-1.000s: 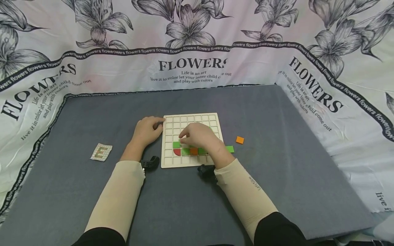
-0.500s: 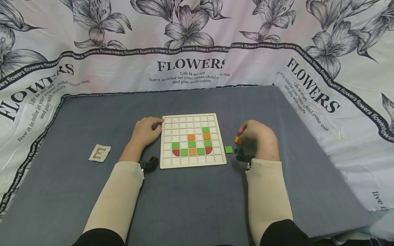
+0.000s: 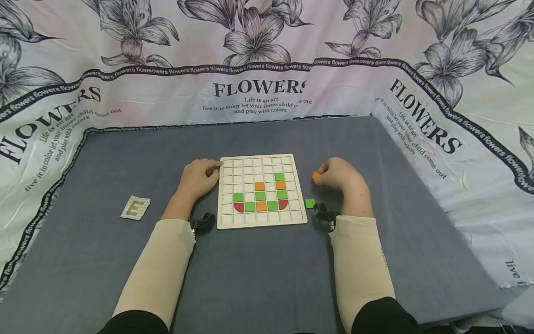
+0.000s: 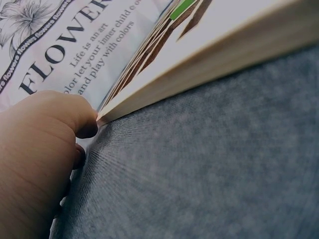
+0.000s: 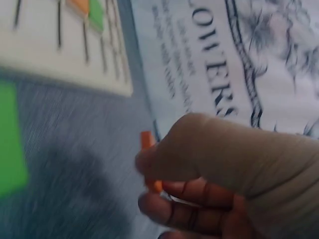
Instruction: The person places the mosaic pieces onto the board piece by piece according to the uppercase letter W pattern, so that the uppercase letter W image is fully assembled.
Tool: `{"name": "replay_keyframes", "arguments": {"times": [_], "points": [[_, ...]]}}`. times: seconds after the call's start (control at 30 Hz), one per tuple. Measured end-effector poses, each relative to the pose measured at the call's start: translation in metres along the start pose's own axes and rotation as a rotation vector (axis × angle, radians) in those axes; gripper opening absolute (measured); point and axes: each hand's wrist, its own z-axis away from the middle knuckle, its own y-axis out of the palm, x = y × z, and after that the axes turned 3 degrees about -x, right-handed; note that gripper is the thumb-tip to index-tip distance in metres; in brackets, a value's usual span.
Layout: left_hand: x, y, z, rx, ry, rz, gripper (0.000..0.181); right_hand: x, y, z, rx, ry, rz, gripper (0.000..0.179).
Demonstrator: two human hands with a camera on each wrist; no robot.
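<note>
A square wooden grid board (image 3: 227, 218) lies on the grey cloth, with green, orange and red tiles set in several of its cells. My left hand (image 3: 199, 178) rests at the board's far left corner; in the left wrist view a finger (image 4: 84, 117) touches that corner. To the right of the board, my right hand (image 3: 343, 180) pinches an orange square tile (image 3: 316, 175) between thumb and fingers. That tile (image 5: 147, 140) appears edge-on in the right wrist view. A loose green tile (image 3: 309, 203) lies on the cloth beside the board's right edge, near my right wrist.
A small patterned card (image 3: 135, 207) lies on the cloth at the left. Printed flower fabric (image 3: 258, 93) hangs behind the table (image 3: 258, 278) and along its sides. Each wrist carries a black camera mount (image 3: 203, 222).
My right hand has gone from above the board to the right, picked up the loose orange tile and brought it slightly back toward the board. The left hand stays put.
</note>
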Motion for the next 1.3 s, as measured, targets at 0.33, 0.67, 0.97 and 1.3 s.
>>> {"name": "replay_keyframes", "arguments": {"times": [0.33, 0.67, 0.97, 1.3], "points": [[-0.001, -0.001, 0.002, 0.018, -0.002, 0.009, 0.04, 0.068, 0.005, 0.01, -0.183, -0.234, -0.094, 0.032], [0.005, 0.0, 0.003, 0.013, 0.009, 0.01, 0.04, 0.123, 0.031, 0.012, -0.132, -0.424, -0.083, 0.031], [0.006, -0.004, 0.001, 0.022, 0.006, 0.016, 0.039, 0.15, 0.085, -0.009, 0.044, -0.484, 0.241, 0.025], [0.007, -0.002, -0.001, 0.016, 0.041, 0.027, 0.039, 0.147, 0.11, -0.014, 0.08, -0.475, 0.327, 0.022]]}}
